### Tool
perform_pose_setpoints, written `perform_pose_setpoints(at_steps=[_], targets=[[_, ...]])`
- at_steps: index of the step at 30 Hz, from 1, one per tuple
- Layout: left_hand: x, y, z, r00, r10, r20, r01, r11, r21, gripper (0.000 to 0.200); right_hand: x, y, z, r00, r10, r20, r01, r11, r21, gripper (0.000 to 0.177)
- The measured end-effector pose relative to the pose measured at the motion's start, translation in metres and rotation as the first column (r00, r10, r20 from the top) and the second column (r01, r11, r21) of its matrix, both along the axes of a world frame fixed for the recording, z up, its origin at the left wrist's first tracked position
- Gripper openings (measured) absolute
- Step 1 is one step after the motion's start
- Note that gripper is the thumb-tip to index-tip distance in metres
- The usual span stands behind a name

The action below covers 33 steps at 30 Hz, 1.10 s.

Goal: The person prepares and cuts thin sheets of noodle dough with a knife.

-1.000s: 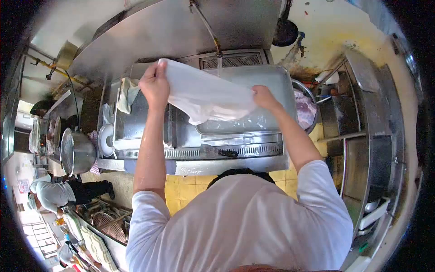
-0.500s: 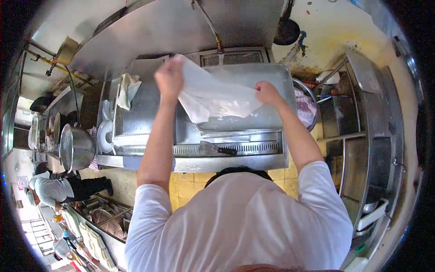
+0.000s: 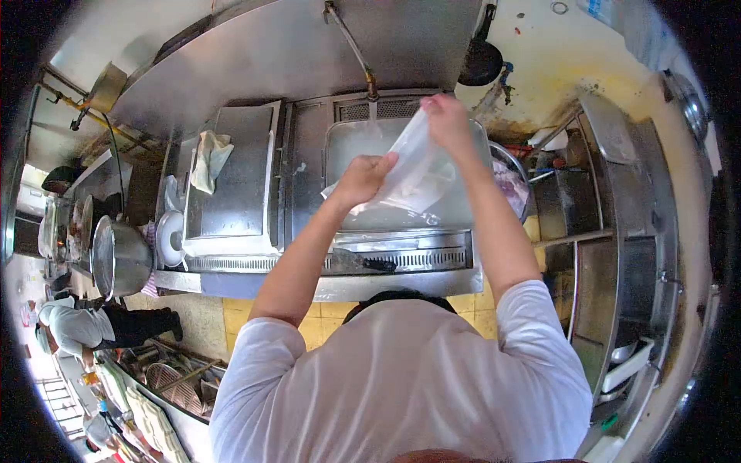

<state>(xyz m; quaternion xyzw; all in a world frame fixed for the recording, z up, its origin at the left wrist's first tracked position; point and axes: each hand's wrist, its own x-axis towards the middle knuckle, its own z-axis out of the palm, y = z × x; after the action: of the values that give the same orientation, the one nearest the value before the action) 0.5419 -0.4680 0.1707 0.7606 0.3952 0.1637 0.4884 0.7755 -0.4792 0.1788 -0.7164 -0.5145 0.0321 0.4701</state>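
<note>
A translucent white plastic bag [image 3: 409, 166] is stretched at a slant between my two hands, its lower part hanging over a large metal tray of water [image 3: 331, 147]. My left hand [image 3: 365, 179] is closed on the bag's left side, thumb on top. Higher up and to the right, my right hand [image 3: 448, 119] pinches its upper end. Something whitish shows at the bag's lower part, close over the water. Behind the tray, a metal tap [image 3: 371, 83] runs water into it. Along the front ledge lies a scraper with a black handle [image 3: 379, 265].
A metal bowl with raw meat [image 3: 508, 184] stands right of the tray. Left lie a metal cover [image 3: 235, 170] and a pale cloth [image 3: 210, 162] on its edge. Farther left are a white round lid [image 3: 170, 238], a large pot [image 3: 123, 258] and another person [image 3: 77, 324]. Shelving [image 3: 610, 255] stands at right.
My left hand has moved right and down, and my right hand has moved up. The bag went from spread wide to a narrower, slanted stretch farther right over the tray.
</note>
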Motion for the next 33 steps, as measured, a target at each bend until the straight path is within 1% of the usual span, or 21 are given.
perform_pose_setpoints(at_steps=[3, 4, 7, 9, 11, 13, 15, 16, 17, 19, 20, 22, 23, 24, 26, 28, 29, 30, 31, 32, 33], targets=[[-0.027, -0.005, 0.019, 1.0, 0.012, 0.027, -0.011, 0.999, -0.03, 0.06, 0.023, -0.024, 0.036, 0.996, -0.093, -0.004, 0.093, 0.995, 0.033, 0.034], [-0.039, -0.004, 0.029, 1.0, 0.01, -0.003, -0.009, 0.993, 0.114, 0.054, 0.04, -0.026, 0.036, 0.99, -0.139, 0.017, 0.137, 0.988, 0.068, 0.035], [-0.075, 0.008, 0.072, 0.992, -0.009, -0.123, 0.066, 0.879, 0.471, 0.045, 0.059, -0.057, 0.085, 0.978, -0.134, -0.159, 0.17, 0.957, 0.237, 0.034], [-0.098, 0.015, 0.108, 0.998, 0.006, -0.062, 0.034, 0.782, 0.622, 0.045, 0.05, -0.088, 0.132, 0.97, -0.151, -0.192, 0.204, 0.931, 0.301, 0.03], [-0.117, 0.01, 0.152, 0.998, 0.062, 0.008, -0.052, 0.738, 0.673, 0.041, 0.043, -0.117, 0.167, 0.959, -0.181, -0.216, 0.249, 0.905, 0.345, 0.026], [-0.138, 0.005, 0.177, 0.997, 0.078, 0.028, -0.07, 0.618, 0.783, 0.04, 0.049, -0.142, 0.178, 0.952, -0.206, -0.226, 0.278, 0.892, 0.358, 0.023], [-0.155, -0.001, 0.186, 0.995, 0.054, 0.087, -0.101, 0.628, 0.772, 0.036, 0.058, -0.162, 0.181, 0.92, -0.027, -0.391, 0.23, 0.845, 0.483, 0.019], [-0.157, -0.002, 0.187, 0.989, 0.033, 0.142, -0.13, 0.637, 0.76, 0.032, 0.065, -0.168, 0.174, 0.921, -0.031, -0.389, 0.233, 0.844, 0.482, 0.019], [-0.155, 0.002, 0.179, 0.989, 0.029, 0.145, -0.13, 0.638, 0.759, 0.032, 0.071, -0.172, 0.159, 0.952, -0.07, -0.298, 0.199, 0.881, 0.428, 0.017], [-0.148, 0.014, 0.137, 0.96, 0.121, 0.252, -0.239, 0.824, 0.514, 0.022, 0.079, -0.17, 0.127, 0.979, -0.145, -0.143, 0.173, 0.963, 0.206, 0.015], [-0.147, 0.031, 0.108, 0.981, 0.111, 0.156, -0.173, 0.866, 0.47, 0.019, 0.097, -0.162, 0.097, 0.981, -0.191, -0.02, 0.192, 0.976, 0.104, 0.02], [-0.126, 0.067, 0.058, 0.98, 0.199, 0.0, -0.183, 0.902, 0.391, 0.026, 0.106, -0.133, 0.058, 0.977, -0.206, 0.053, 0.21, 0.975, -0.079, 0.024], [-0.109, 0.09, 0.036, 0.967, 0.217, -0.13, -0.13, 0.868, 0.479, 0.029, 0.133, -0.107, 0.017, 0.986, -0.167, -0.007, 0.166, 0.984, -0.069, 0.026], [-0.093, 0.125, -0.002, 0.959, 0.246, -0.141, -0.134, 0.831, 0.54, 0.031, 0.125, -0.087, 0.027, 0.979, -0.191, 0.069, 0.203, 0.947, -0.25, 0.029], [-0.055, 0.169, -0.044, 0.979, 0.184, -0.085, -0.137, 0.911, 0.388, 0.04, 0.142, -0.036, -0.008, 0.919, -0.289, 0.267, 0.37, 0.865, -0.339, 0.032], [-0.008, 0.19, -0.091, 0.872, 0.347, -0.346, -0.087, 0.805, 0.587, 0.054, 0.108, 0.004, 0.014, 0.958, -0.138, 0.253, 0.18, 0.972, -0.151, 0.036], [0.019, 0.183, -0.076, 0.848, 0.144, -0.51, 0.12, 0.885, 0.45, 0.062, 0.09, 0.038, 0.003, 0.962, -0.154, 0.224, 0.147, 0.988, 0.049, 0.043], [0.046, 0.183, -0.109, 0.896, 0.1, -0.434, 0.15, 0.85, 0.505, 0.055, 0.021, 0.016, 0.075, 0.989, 0.003, 0.15, -0.006, 1.0, 0.015, 0.044], [0.065, 0.149, -0.077, 0.892, 0.032, -0.451, 0.203, 0.864, 0.461, 0.05, -0.029, 0.005, 0.118, 0.991, 0.127, 0.045, -0.124, 0.99, -0.071, 0.038], [0.079, 0.117, -0.04, 0.885, -0.037, -0.465, 0.257, 0.871, 0.419, 0.046, -0.059, 0.001, 0.128, 0.937, 0.283, 0.204, -0.277, 0.959, -0.059, 0.038], [0.107, 0.159, -0.136, 0.972, -0.235, -0.014, 0.119, 0.439, 0.891, 0.035, -0.077, 0.001, 0.131, 0.836, 0.416, 0.359, -0.421, 0.904, -0.067, 0.039]])
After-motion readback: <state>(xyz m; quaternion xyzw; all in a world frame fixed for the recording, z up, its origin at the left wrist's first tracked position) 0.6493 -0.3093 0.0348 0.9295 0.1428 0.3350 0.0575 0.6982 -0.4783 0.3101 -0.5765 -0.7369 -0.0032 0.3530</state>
